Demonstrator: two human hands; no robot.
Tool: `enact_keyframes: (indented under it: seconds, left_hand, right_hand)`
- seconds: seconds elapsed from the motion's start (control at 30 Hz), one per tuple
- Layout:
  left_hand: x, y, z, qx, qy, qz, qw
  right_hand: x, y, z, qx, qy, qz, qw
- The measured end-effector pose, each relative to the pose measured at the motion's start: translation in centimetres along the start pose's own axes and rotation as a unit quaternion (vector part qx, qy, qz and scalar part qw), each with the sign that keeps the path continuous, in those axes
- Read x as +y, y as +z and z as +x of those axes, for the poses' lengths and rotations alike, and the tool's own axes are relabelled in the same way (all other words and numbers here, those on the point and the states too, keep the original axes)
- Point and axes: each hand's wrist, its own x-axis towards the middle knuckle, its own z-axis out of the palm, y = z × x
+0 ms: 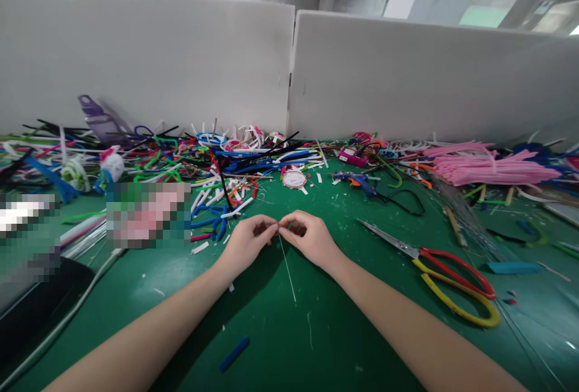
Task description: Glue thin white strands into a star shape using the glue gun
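Observation:
My left hand (248,240) and my right hand (312,238) meet fingertip to fingertip above the green table. Both are closed in a pinch at the upper end of a thin pale wire (287,268), which slants down toward me. The fingers cover whatever else is at that end. Beyond the hands lies a small round white piece with a pink edge (294,180). Blue bent pipe cleaners (219,220) are to the left of my left hand. Scissors with one red and one yellow handle (418,253) lie half open to the right of my right hand.
Colourful pipe cleaners (271,160) are heaped along the white partition (181,60). A blue glue gun (357,182) lies right of centre, near a pink bundle (493,166). A purple bottle (103,122) leans at back left. A pale cable (75,304) crosses the left side. A short blue piece (234,353) lies in front.

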Motion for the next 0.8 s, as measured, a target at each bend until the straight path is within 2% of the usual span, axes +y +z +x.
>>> enact_keyframes:
  seconds: [0.17,0.33,0.53,0.8]
  left_hand:
    - [-0.18,-0.01,0.10,0.004,0.008,0.012,1.000]
    - [-0.21,-0.17,0.22,0.023,-0.039,-0.020,0.999]
    - [0.06,-0.13,0.24,0.029,-0.064,-0.063,0.995]
    - [-0.20,-0.03,0.18,0.001,-0.036,-0.033,0.999]
  right_hand:
    - [0.07,0.23,0.07,0.005,0.001,-0.016,1.000]
    - [-0.04,0.21,0.10,0.006,-0.009,-0.033,0.999]
    - [-0.21,0.10,0.08,0.000,-0.023,-0.030,0.999]
    - [-0.14,0.55,-0.04,0.018,-0.015,-0.018,1.000]
